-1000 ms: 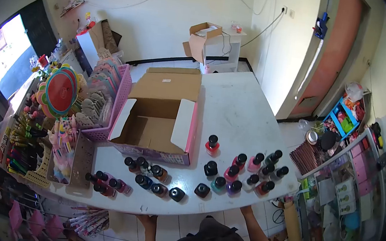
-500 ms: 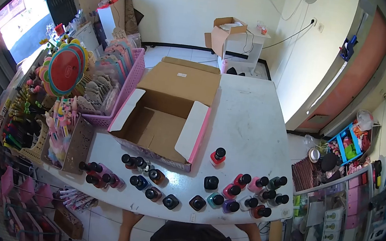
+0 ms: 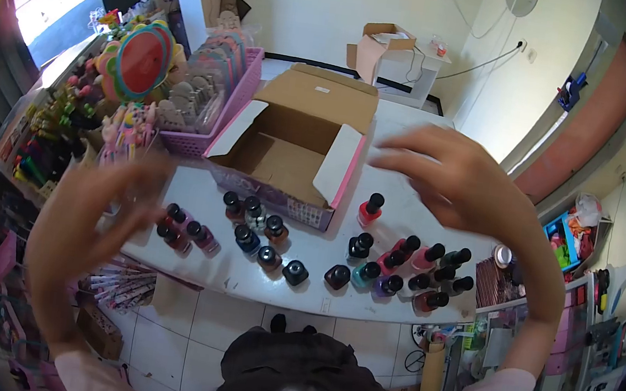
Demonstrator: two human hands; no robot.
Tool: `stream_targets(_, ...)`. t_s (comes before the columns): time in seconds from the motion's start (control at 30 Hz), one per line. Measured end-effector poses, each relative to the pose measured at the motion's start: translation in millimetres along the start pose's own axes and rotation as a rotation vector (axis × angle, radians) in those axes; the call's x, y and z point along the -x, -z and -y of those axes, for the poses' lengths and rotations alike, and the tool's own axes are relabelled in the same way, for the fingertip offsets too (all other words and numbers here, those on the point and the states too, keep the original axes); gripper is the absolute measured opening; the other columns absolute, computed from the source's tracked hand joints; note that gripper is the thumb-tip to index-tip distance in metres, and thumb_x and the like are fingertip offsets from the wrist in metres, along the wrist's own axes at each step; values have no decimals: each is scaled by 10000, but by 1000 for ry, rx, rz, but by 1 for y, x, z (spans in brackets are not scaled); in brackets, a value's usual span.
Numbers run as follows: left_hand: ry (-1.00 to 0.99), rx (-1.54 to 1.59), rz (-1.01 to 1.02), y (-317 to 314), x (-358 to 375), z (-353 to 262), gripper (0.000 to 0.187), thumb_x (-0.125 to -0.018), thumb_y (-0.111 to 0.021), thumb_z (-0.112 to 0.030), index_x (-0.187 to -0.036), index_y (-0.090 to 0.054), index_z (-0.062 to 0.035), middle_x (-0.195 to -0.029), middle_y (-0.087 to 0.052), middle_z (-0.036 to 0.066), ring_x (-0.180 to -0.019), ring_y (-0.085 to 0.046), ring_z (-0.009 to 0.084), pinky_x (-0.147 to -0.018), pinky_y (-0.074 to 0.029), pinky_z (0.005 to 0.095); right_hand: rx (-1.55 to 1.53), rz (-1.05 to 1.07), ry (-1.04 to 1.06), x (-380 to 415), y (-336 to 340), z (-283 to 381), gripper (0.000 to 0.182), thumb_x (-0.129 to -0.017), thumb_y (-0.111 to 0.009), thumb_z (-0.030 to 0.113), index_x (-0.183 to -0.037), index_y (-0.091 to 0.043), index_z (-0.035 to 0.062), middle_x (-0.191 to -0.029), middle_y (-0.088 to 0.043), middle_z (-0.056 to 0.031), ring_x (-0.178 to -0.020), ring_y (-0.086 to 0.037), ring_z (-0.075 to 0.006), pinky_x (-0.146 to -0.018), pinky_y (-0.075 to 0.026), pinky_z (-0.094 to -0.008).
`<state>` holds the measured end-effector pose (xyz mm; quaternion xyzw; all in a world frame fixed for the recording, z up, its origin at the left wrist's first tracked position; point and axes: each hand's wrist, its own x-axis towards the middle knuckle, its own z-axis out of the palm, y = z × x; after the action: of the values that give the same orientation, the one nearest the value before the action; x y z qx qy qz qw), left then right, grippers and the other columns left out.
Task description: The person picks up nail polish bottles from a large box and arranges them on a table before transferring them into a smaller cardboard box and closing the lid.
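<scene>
My left hand (image 3: 112,206), smeared by motion, is raised over the table's left edge. Its thumb and fingers are apart with nothing visible in them. Close to it stand several dark-capped nail polish bottles (image 3: 202,237) in pink and red tones. My right hand (image 3: 452,177) hovers above the table's right side, fingers stretched out and somewhat blurred, holding nothing. Below it are a red nail polish bottle (image 3: 370,211) and a cluster of bottles in pink, teal and purple (image 3: 388,285). Between my hands lies an open cardboard box (image 3: 278,161), its lid folded back and its inside bare.
A pink basket (image 3: 239,100) of packaged items, a red round-faced flower-shaped item (image 3: 141,65) and pens crowd the white table (image 3: 255,286) on the left. Glass shelving stands at the right. A small desk (image 3: 410,74) with another carton is by the far wall.
Both hands have risen from the table's front edge, the left to the left side, the right to above the right side. The camera view has shifted, and the bottles now appear higher.
</scene>
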<state>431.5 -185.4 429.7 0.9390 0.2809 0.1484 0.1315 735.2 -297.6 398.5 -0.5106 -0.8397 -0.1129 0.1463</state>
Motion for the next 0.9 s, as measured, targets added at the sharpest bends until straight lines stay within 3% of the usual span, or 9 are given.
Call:
stream_targets(0.07,-88,-198,-70,-14,-49,4,293,-770,-562,-242,-939,-516,-7,-727,-569,160,-707,-552,319,-608,-418,404,107,26,232,-33,-32,-17,415,-637,-532,-53,-1027,-540,87,-1014,-545,-98,-920,-528,-229,-778,-420,-344)
stream_targets(0.2,-53,-445,-28,-64,-121,27,461,-699,-621,-381,-912,-496,8,-766,-574,173,-768,-570,331,-655,-454,417,172,276,247,-55,-59,-24,330,-665,-525,-10,-977,-551,95,-955,-558,-68,-921,-523,-191,-811,-405,-333)
stream_targets(0.4,-110,-449,12,-93,-156,66,353,-706,-573,-212,-946,-448,16,-767,-554,236,-758,-539,393,-691,-420,455,491,39,381,-38,-48,-42,32,-656,-544,129,-640,-517,128,-575,-523,20,-606,-563,-137,-585,-415,-251)
stream_targets(0.5,-139,-369,36,-87,-170,75,359,-681,-541,-92,-1005,-435,21,-748,-552,218,-701,-564,347,-642,-449,412,599,99,299,-15,-43,-63,45,-663,-549,98,-643,-510,87,-570,-490,-4,-625,-550,-123,-629,-438,-260)
stream_targets(0.63,72,248,110,-82,-166,59,451,-669,-565,-68,-1088,-429,29,-836,-560,248,-769,-571,363,-680,-471,386,602,55,238,19,-45,-96,37,-649,-557,48,-660,-522,51,-687,-570,-41,-655,-566,-140,-645,-454,-258)
stream_targets(0.67,177,422,139,-84,-167,59,470,-686,-569,-81,-1120,-418,17,-833,-559,252,-770,-569,367,-681,-468,380,601,-38,277,25,-48,-103,76,-626,-543,41,-608,-471,58,-586,-499,-32,-551,-527,-134,-579,-423,-245)
stream_targets(0.7,173,421,142,-86,-170,63,470,-686,-569,-81,-1120,-418,17,-833,-559,252,-770,-569,367,-681,-468,380,603,-37,272,31,-53,-108,76,-626,-543,41,-608,-471,58,-586,-499,-32,-551,-527,-134,-579,-423,-245)
stream_targets(0.77,192,367,163,-96,-179,78,391,-740,-568,-106,-1104,-454,-22,-680,-574,137,-614,-571,205,-562,-458,317,474,-85,226,39,-57,-108,72,-633,-536,21,-662,-476,49,-627,-520,-59,-574,-546,-157,-592,-432,-259)
stream_targets(0.9,-116,-88,36,-106,-184,76,283,-751,-573,-156,-974,-543,16,-702,-589,148,-600,-579,219,-564,-459,334,380,171,24,40,-60,-101,183,-654,-572,37,-822,-521,-11,-847,-602,-109,-730,-582,-219,-678,-466,-308)
